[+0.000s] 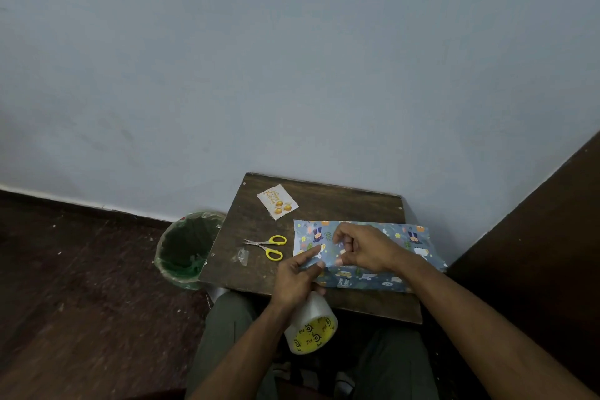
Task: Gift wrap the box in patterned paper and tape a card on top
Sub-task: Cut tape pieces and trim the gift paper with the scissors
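The box lies on a small dark wooden table, covered in blue cartoon-patterned paper. My left hand is at the box's left end, index finger and thumb on the paper, lower fingers gripping a roll of clear tape that hangs over the table's front edge. My right hand sits on top of the box with curled fingers, its thumb down on the paper, pinching what looks like a clear tape strip stretched from the roll. A white card with orange print lies at the back left.
Yellow-handled scissors and a scrap of clear plastic lie left of the box. A green-lined waste bin stands on the floor left of the table. A dark wooden panel rises at the right; the wall is close behind.
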